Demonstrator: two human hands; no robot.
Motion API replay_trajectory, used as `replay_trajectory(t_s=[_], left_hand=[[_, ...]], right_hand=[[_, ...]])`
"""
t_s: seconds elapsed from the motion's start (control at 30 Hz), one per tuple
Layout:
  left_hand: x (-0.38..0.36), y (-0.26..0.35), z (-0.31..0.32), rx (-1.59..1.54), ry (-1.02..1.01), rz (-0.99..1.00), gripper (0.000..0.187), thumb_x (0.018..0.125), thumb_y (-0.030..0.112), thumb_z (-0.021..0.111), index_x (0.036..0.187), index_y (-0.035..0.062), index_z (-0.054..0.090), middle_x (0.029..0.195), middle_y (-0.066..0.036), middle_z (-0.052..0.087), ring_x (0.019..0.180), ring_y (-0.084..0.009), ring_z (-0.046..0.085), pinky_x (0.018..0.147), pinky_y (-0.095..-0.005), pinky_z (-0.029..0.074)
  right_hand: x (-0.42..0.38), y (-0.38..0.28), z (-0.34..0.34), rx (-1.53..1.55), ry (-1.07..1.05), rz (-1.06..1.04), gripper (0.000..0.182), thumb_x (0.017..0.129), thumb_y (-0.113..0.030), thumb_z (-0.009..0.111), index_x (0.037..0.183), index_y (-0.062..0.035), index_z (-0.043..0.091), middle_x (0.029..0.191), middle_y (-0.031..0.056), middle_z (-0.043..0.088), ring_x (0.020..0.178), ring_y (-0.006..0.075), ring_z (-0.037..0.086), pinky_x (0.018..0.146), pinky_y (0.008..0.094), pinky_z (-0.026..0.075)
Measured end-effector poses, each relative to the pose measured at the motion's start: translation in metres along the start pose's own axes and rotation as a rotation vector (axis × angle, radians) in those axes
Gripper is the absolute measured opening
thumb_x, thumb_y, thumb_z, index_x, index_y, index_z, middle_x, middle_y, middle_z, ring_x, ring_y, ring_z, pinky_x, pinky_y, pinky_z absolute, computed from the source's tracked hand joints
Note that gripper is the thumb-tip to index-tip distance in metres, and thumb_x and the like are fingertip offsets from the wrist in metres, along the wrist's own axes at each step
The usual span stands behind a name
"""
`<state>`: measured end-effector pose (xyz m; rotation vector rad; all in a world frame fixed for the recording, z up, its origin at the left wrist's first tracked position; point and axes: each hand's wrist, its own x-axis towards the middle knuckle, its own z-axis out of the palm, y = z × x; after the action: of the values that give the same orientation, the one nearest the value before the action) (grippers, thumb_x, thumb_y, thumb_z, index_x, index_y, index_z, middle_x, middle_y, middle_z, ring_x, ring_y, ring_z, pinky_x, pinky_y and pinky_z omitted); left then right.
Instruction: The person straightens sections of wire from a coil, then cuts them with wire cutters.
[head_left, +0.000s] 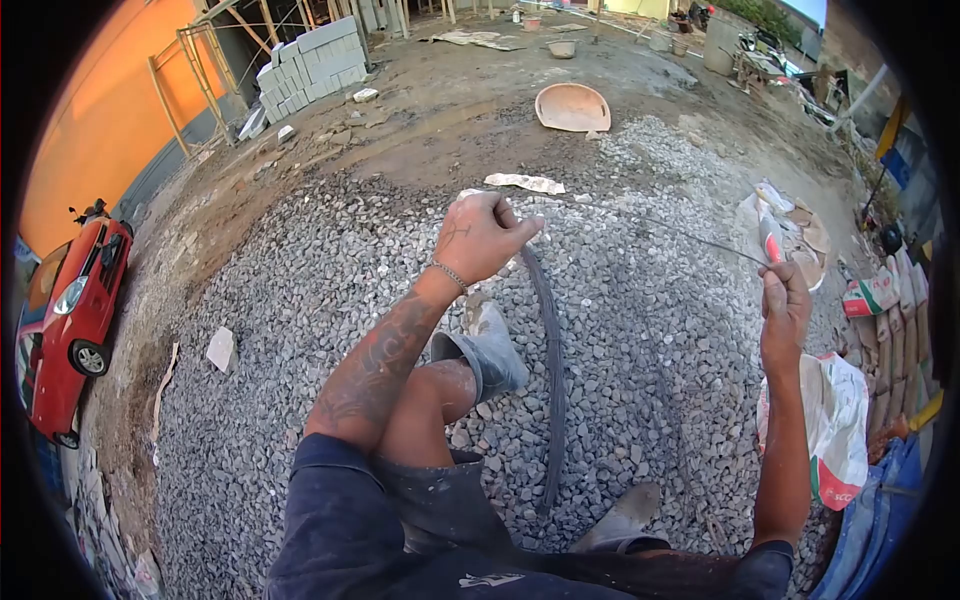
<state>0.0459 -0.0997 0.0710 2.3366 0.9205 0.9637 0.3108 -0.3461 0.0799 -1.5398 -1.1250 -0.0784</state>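
A thin dark wire (715, 243) stretches above the gravel between my two hands. My right hand (786, 310) is closed on its right end, arm reaching forward. My left hand (485, 235) is closed, thumb pressed against the curled fingers, where the wire's other end runs; the exact grip is too fine to see. Just below the left hand, a long bundle of dark wire (552, 370) lies on the gravel between my boots, its upper end close to my thumb. A grey boot (495, 350) is left of the bundle, and another boot (625, 515) is lower right.
Grey gravel (300, 300) surrounds my feet. Ahead lies a pale basin (573, 107), with a stack of grey blocks (312, 68) at far left. A red car (75, 310) stands left. White sacks (835, 425) and stacked bags (900, 330) are at right.
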Motion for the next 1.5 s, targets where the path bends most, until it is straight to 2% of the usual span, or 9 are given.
replay_trajectory(t_s=[0.17,0.37,0.63,0.9,1.03,1.1,1.13,1.23,1.5], left_hand=[[-0.003,-0.009,-0.010,0.242,0.216,-0.118,0.042,0.069,0.040,0.070,0.059,0.0024,0.055,0.053,-0.013,0.055,0.054,-0.0294,0.057,0.055,-0.0380,0.045],[-0.005,-0.035,-0.015,0.557,-0.244,-0.340,0.054,0.068,0.051,0.066,0.077,-0.0015,0.065,0.077,-0.019,0.064,0.073,-0.0324,0.064,0.065,-0.0408,0.051],[-0.002,-0.052,-0.006,0.261,0.172,-0.325,0.038,0.064,0.034,0.073,0.065,-0.0011,0.058,0.071,-0.016,0.064,0.069,-0.0305,0.062,0.062,-0.0389,0.049],[-0.011,-0.055,0.012,0.014,0.164,-0.185,0.055,0.069,0.024,0.072,0.109,0.0035,0.041,0.063,-0.010,0.063,0.066,-0.0301,0.063,0.060,-0.0397,0.047],[-0.007,-0.066,0.029,0.335,0.137,0.014,0.030,0.082,0.033,0.059,0.093,0.0056,0.057,0.064,-0.014,0.062,0.060,-0.0316,0.061,0.055,-0.0389,0.047],[-0.006,-0.068,0.029,0.411,0.125,0.040,0.034,0.087,0.036,0.050,0.075,0.0056,0.059,0.062,-0.016,0.059,0.057,-0.0344,0.058,0.053,-0.0425,0.045],[-0.006,-0.069,0.030,0.453,0.130,0.074,0.035,0.088,0.036,0.049,0.072,0.0053,0.057,0.060,-0.017,0.058,0.056,-0.0348,0.057,0.052,-0.0433,0.044],[-0.004,-0.077,0.029,0.506,0.101,0.113,0.036,0.090,0.034,0.047,0.068,0.0052,0.053,0.057,-0.017,0.056,0.054,-0.0353,0.056,0.050,-0.0448,0.042],[0.006,-0.086,0.010,0.502,0.300,0.139,0.036,0.091,0.032,0.043,0.069,0.0048,0.050,0.059,-0.016,0.057,0.053,-0.0348,0.055,0.048,-0.0442,0.042]], right_hand=[[-0.024,-0.008,0.037,0.022,-0.102,-0.016,0.012,0.087,-0.011,0.049,0.084,0.0000,0.052,0.071,-0.0004,0.047,0.070,0.0080,0.041,0.067,0.0239,0.035],[-0.051,0.006,0.075,-0.021,-0.199,0.293,0.013,0.087,-0.012,0.049,0.085,-0.0001,0.054,0.075,0.0038,0.053,0.072,0.0105,0.046,0.067,0.0262,0.039],[-0.092,0.010,0.126,0.037,-0.390,0.339,0.016,0.087,-0.013,0.048,0.090,0.0010,0.055,0.073,0.0073,0.054,0.068,0.0151,0.049,0.066,0.0297,0.041],[-0.100,0.003,0.141,0.413,-0.482,0.959,0.018,0.087,-0.016,0.050,0.090,-0.0001,0.056,0.062,-0.0012,0.045,0.056,0.0072,0.042,0.052,0.0263,0.037],[-0.106,0.019,0.142,0.222,-0.499,0.707,0.018,0.086,-0.016,0.050,0.090,0.0008,0.056,0.061,0.0042,0.051,0.055,0.0153,0.049,0.054,0.0312,0.041],[-0.102,0.013,0.136,-0.076,-0.699,0.141,0.019,0.086,-0.016,0.049,0.091,0.0007,0.055,0.071,0.0129,0.058,0.065,0.0271,0.056,0.062,0.0359,0.044],[-0.100,0.005,0.131,-0.192,-0.879,0.172,0.020,0.087,-0.018,0.047,0.091,0.0000,0.055,0.080,0.0180,0.060,0.074,0.0354,0.058,0.069,0.0389,0.045],[-0.100,-0.017,0.126,0.186,-1.183,-0.011,0.022,0.089,-0.021,0.045,0.090,-0.0022,0.056,0.075,0.0125,0.061,0.071,0.0296,0.059,0.067,0.0371,0.045],[-0.034,-0.032,0.072,0.245,-0.443,0.526,0.025,0.091,-0.024,0.042,0.088,-0.0030,0.057,0.067,0.0043,0.047,0.061,0.0129,0.045,0.059,0.0314,0.042]])
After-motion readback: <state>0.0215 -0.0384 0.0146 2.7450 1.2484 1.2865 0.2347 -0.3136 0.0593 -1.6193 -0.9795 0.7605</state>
